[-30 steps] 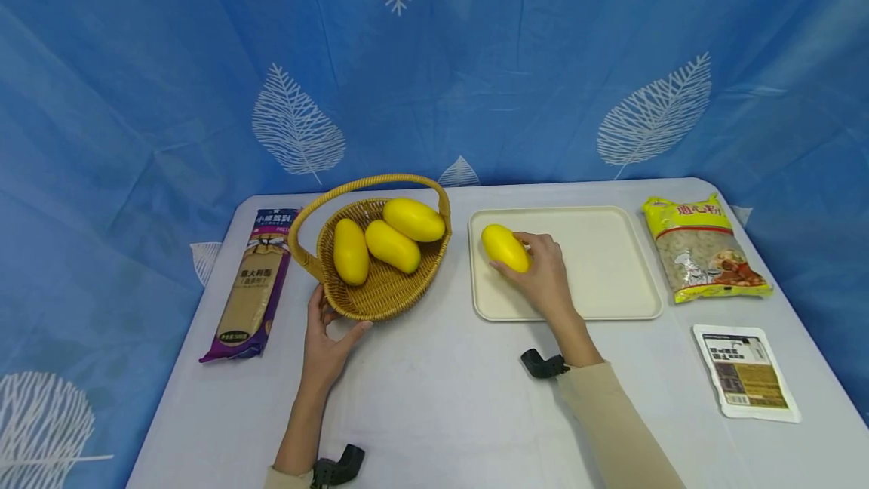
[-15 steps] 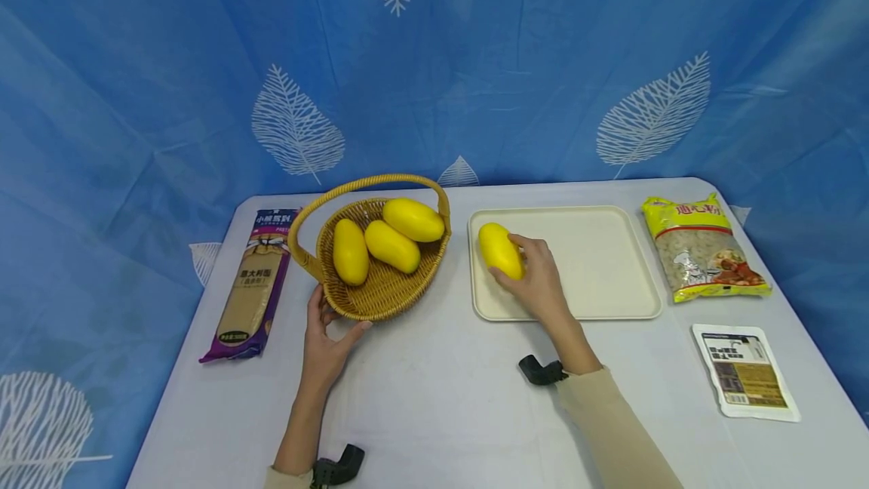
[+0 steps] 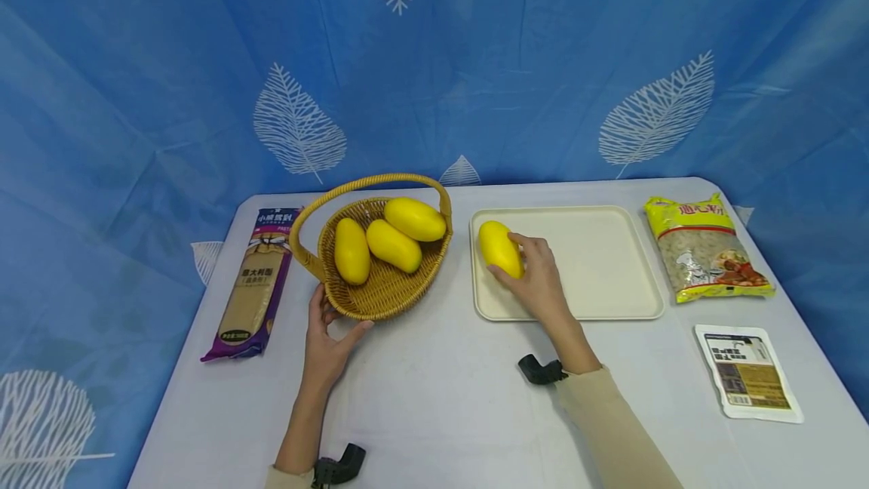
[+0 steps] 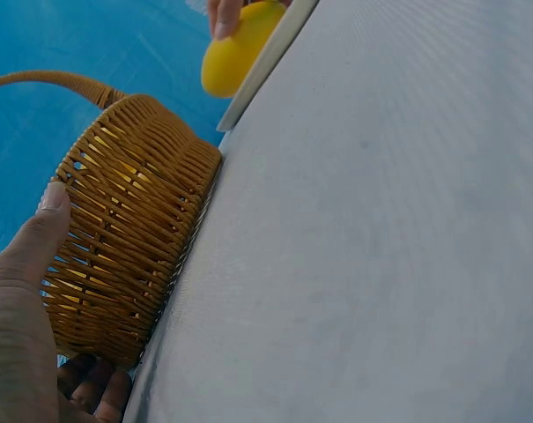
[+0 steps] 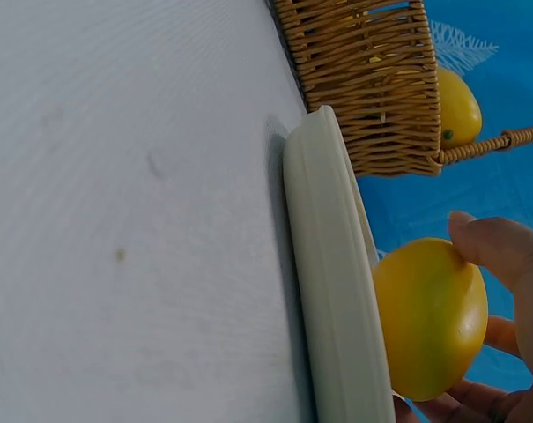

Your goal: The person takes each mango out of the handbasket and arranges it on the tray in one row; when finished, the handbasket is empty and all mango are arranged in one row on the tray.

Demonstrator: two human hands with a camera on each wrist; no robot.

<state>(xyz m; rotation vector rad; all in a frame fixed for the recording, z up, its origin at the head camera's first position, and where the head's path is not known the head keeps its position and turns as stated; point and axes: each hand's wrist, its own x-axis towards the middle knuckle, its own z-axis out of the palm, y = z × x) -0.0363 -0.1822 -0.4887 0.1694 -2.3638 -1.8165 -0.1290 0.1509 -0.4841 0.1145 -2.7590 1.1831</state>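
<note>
Your right hand (image 3: 538, 278) has got 1 mango (image 3: 498, 250) gripped near the cream tray (image 3: 594, 266)'s left edge, and your left hand (image 3: 327, 349) is holding the wicker basket (image 3: 380, 302), 3 more mangoes (image 3: 394, 245) inside.

Near the wicker basket (image 3: 383, 291), a yellow mango (image 3: 498, 247) slants at the tray's left end (image 3: 494, 300).

On my screens I count four mangoes (image 3: 351, 251), three in the basket (image 3: 382, 295) and one in the right hand (image 3: 539, 283). I have one basket, on the left, and one tray (image 3: 600, 262), on the right. Packets (image 3: 253, 281) come to three: one on the left, two on the right, far and near. I also get two hands, two sleeves (image 3: 618, 429), two black wrist cameras (image 3: 540, 370) and one white table (image 3: 434, 398).
</note>
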